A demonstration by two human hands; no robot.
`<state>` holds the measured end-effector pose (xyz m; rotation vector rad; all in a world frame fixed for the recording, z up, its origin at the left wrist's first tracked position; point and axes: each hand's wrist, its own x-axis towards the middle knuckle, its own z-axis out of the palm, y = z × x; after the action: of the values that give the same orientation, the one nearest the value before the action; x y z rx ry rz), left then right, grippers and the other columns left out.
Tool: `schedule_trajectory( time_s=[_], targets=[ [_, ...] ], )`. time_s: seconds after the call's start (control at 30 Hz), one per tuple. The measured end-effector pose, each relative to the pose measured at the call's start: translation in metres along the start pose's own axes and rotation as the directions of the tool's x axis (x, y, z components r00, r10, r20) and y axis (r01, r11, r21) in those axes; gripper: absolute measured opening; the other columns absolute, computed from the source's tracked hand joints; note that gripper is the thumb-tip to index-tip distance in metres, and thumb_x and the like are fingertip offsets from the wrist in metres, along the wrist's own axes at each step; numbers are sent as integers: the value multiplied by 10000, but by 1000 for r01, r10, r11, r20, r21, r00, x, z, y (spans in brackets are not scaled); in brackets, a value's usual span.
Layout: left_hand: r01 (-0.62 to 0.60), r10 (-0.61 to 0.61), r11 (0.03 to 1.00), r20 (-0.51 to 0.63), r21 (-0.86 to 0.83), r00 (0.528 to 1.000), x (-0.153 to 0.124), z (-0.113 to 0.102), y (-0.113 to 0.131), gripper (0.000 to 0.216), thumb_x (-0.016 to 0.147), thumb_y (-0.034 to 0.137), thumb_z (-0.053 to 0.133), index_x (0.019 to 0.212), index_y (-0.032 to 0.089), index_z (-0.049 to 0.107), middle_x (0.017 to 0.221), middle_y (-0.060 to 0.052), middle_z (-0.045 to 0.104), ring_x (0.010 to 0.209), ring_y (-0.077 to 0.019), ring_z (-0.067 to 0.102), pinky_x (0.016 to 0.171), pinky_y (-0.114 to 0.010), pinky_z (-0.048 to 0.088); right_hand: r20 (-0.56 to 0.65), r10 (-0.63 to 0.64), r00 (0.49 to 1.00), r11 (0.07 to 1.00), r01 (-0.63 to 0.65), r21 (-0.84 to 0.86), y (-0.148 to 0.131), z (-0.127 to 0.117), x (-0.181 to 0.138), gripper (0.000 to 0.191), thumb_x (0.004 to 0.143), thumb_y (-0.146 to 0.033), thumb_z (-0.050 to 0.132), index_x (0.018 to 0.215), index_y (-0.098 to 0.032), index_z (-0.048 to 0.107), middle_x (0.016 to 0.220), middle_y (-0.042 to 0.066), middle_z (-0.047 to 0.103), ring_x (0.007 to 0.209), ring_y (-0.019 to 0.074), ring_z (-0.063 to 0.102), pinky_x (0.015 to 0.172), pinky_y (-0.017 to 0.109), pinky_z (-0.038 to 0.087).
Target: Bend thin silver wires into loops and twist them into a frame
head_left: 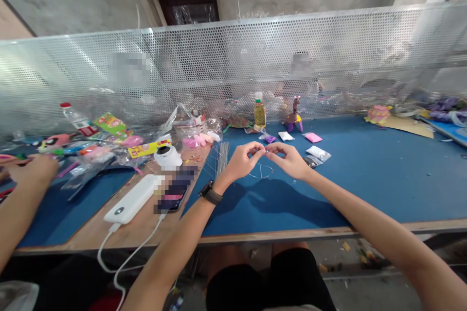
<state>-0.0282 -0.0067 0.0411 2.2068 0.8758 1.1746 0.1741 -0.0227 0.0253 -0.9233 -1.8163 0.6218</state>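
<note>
My left hand point(241, 159) and my right hand point(288, 159) meet over the blue table mat point(365, 180), fingertips pinched together on a thin wire point(261, 171) that loops down between them. A dark watch sits on my left wrist point(210, 193). A bundle of straight thin wires point(222, 155) lies on the mat just left of my left hand. Small packets, white point(318, 152) and pink point(313, 137), lie right of my right hand.
A white power bank point(132, 199) with its cable and a phone point(175, 193) lie at the left. A small yellow bottle point(260, 112) and a purple figure point(294, 115) stand by the perforated metal screen point(233, 58). Another person's arm point(22, 189) reaches among plastic-bagged items far left.
</note>
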Motion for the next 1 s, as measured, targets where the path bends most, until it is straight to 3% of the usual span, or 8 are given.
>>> schedule_trajectory(
  time_s=[0.13, 0.23, 0.33, 0.43, 0.53, 0.63, 0.83, 1.0],
  targets=[
    [10, -10, 1000, -4, 7, 1000, 0, -1, 0, 281, 972, 421, 597, 934, 159, 692, 774, -19, 664, 630, -122, 530, 591, -235, 417, -21, -4, 1000, 999, 6, 51, 0, 0, -1, 341, 952, -474, 628, 1138, -199, 707, 960, 66, 740, 845, 196, 683, 610, 264, 511],
    [33, -32, 998, 18, -58, 999, 1, 1, -1, 284, 960, 425, 610, 937, 154, 691, 776, -21, 660, 609, -113, 513, 568, -231, 399, -26, -156, 987, 981, 152, -122, -1, -3, -2, 272, 1000, -396, 569, 1119, -203, 719, 977, 82, 730, 836, 185, 675, 547, 243, 481],
    [85, -78, 979, 48, -183, 996, 2, 4, -5, 311, 939, 452, 628, 924, 146, 684, 742, -22, 648, 574, -107, 488, 539, -229, 385, 76, -366, 928, 861, 368, -350, -1, -9, -3, 280, 1032, -260, 471, 1094, -211, 740, 1092, 112, 725, 948, 193, 685, 673, 273, 537],
    [140, -125, 950, 73, -280, 990, 2, 5, -8, 346, 920, 486, 642, 919, 140, 671, 662, -1, 595, 524, -97, 444, 502, -225, 350, 140, -401, 906, 779, 417, -468, -2, -12, -4, 314, 1019, -208, 458, 1103, -228, 759, 1125, 110, 736, 977, 197, 694, 740, 292, 553],
    [140, -130, 957, 56, -254, 990, 3, 4, -7, 355, 920, 490, 640, 903, 137, 676, 680, -9, 608, 560, -105, 480, 527, -225, 377, 47, -287, 957, 894, 285, -345, -3, -9, -4, 285, 1012, -277, 503, 1133, -227, 755, 1062, 97, 759, 885, 191, 708, 693, 285, 559],
    [120, -117, 973, 23, -198, 993, 3, 2, -4, 334, 929, 466, 629, 921, 139, 696, 768, -34, 673, 630, -120, 537, 582, -229, 426, -22, -58, 998, 995, 56, -85, -4, -5, -4, 289, 987, -392, 562, 1108, -199, 739, 873, 72, 764, 719, 182, 699, 588, 271, 540],
    [97, -99, 980, -3, -172, 995, 4, 1, -6, 288, 944, 411, 610, 977, 146, 719, 915, -74, 744, 791, -166, 641, 698, -259, 499, 32, 123, 992, 949, -127, 288, -1, -1, -2, 395, 885, -545, 678, 989, -165, 710, 714, 29, 694, 601, 143, 620, 572, 265, 508],
    [66, -66, 983, 4, -170, 998, 4, 2, -6, 300, 945, 418, 620, 975, 139, 726, 971, -92, 758, 902, -197, 680, 828, -298, 525, 73, 184, 980, 892, -198, 407, 1, 2, 0, 467, 833, -643, 681, 866, -177, 697, 561, -45, 516, 520, 116, 501, 514, 250, 437]
  ],
)
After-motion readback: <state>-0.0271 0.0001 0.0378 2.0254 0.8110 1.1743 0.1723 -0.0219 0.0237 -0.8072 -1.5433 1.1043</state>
